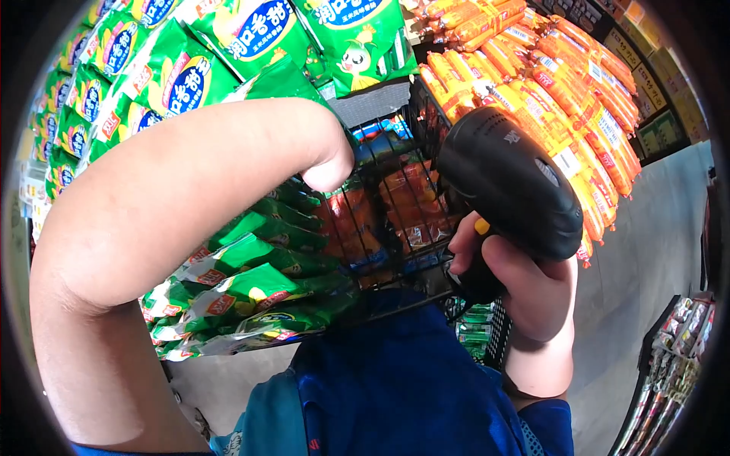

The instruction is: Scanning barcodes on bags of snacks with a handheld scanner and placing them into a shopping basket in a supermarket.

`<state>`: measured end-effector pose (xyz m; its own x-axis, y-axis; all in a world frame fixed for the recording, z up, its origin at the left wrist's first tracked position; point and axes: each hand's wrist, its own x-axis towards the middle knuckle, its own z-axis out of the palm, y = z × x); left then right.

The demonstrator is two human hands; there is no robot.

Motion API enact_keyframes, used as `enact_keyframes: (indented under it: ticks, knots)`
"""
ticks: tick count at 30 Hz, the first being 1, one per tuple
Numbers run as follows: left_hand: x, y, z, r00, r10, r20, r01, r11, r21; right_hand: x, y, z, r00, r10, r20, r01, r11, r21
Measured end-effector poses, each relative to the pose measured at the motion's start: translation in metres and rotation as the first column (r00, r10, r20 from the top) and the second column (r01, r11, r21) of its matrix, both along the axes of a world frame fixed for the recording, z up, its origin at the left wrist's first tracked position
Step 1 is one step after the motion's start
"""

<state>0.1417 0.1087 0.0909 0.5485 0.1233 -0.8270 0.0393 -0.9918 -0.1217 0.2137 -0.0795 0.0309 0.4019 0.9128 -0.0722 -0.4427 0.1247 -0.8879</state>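
Note:
A black handheld barcode scanner (510,182) is gripped in my right hand (524,279), its head tilted up and leftward over the edge of a black wire basket (408,199). My left arm reaches across from the left. The left hand (331,154) is bent over beside green snack packages (274,80); its fingers are mostly hidden, so what they touch cannot be told. Inside or below the wire grid lie red-orange packages (410,188). More green packages (256,290) are piled under my left forearm.
Bundled orange-wrapped sausages (553,97) are stacked at the upper right. Boxes (641,85) stand on shelving behind them. Grey floor (621,239) shows on the right, with a black-edged rack of wrapped goods (673,359) at the lower right. Green bags rise high at the upper left.

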Motion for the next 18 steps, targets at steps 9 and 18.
enact_keyframes:
  ticks: [9,18]
  knots:
    - [-0.012,0.017,0.024,1.000,-0.025,0.005,0.025,1.000,0.001,-0.001,0.002,0.003,1.000,0.020,-0.013,-0.021,1.000,-0.011]
    - [-0.127,-0.005,0.107,0.651,0.447,0.613,-0.352,0.894,-0.277,-0.010,-0.005,0.003,0.987,-0.064,0.147,0.052,0.995,0.083]
